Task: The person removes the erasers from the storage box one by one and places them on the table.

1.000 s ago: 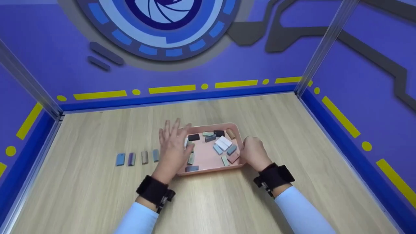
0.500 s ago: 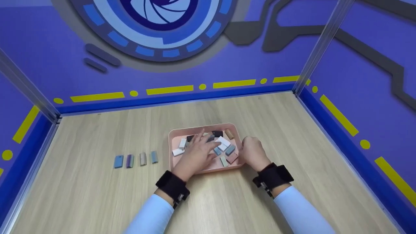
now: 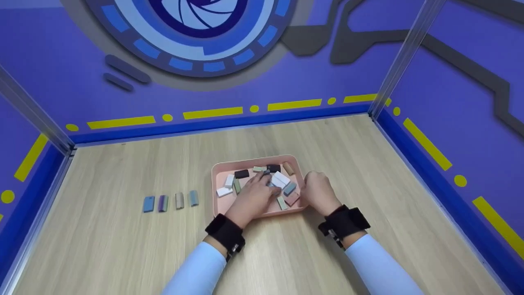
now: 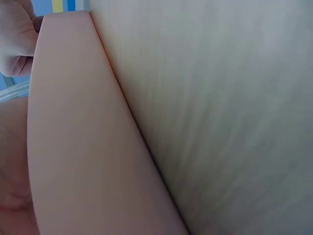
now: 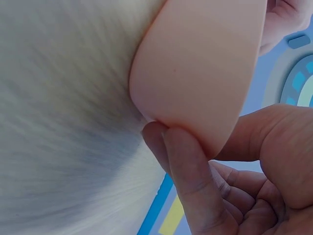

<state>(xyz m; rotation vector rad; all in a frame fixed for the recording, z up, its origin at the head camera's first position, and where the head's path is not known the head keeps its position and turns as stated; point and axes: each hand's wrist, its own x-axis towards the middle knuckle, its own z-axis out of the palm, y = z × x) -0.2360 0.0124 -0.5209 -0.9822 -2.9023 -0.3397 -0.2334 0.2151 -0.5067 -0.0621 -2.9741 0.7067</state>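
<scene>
A pink tray [image 3: 254, 162] holds several small rectangular blocks. My left hand [image 3: 254, 197] reaches over its front rim, fingers bent down among the pieces. A light blue block [image 3: 271, 184] shows between finger and thumb; whether they pinch it cannot be made out. White blocks [image 3: 281, 180] lie just right of the fingertips. In the left wrist view the tray wall [image 4: 93, 122] covers most of that hand [image 4: 13, 161]. My right hand [image 3: 320, 190] grips the tray's right end; in the right wrist view, fingers [image 5: 188, 166] press outside the wall, thumb over the rim.
Left of the tray, a row stands on the wooden table [image 3: 123, 246]: a blue block [image 3: 149, 204], a purple-green block [image 3: 163, 203], a beige block [image 3: 179, 200] and a grey-blue block [image 3: 193, 198]. Blue-purple panels [image 3: 229, 90] enclose the back and sides.
My left hand has moved right from the tray's left edge to its middle, and its fingers have lowered and bent among the blocks. The right hand keeps its hold on the tray.
</scene>
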